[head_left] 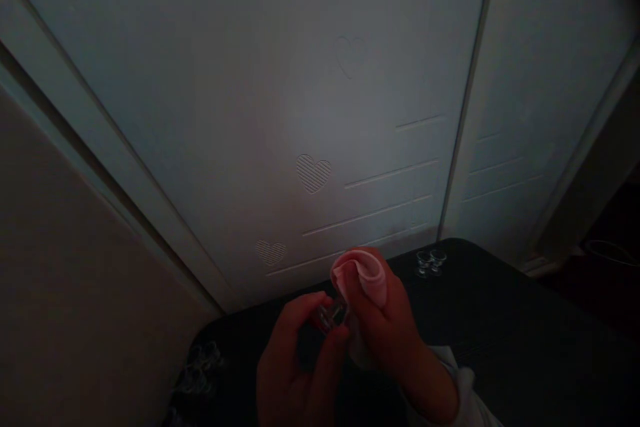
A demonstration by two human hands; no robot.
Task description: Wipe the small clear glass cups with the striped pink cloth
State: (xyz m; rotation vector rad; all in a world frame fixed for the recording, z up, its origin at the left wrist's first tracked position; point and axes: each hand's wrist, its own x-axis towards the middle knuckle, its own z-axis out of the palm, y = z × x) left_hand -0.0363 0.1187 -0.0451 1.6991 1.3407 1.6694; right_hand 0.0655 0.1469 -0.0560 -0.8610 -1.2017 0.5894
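Observation:
A small clear glass (pixel 331 315) is pinched between the thumb and fingers of my left hand (pixel 300 363), near the bottom middle of the head view. Just to its right, my right hand (pixel 390 327) grips a folded pink cloth (pixel 367 270), its thumb pressed into the folds. The cloth is up against the glass or very close to it; the dim light hides the exact contact.
The dark table (pixel 490 320) has small clear glasses (pixel 431 263) at its back edge and several more clear glass items (pixel 200 368) at its left. Behind it stands a pale cabinet door (pixel 225 113) with carved hearts and lines. A wall (pixel 75 280) borders the left.

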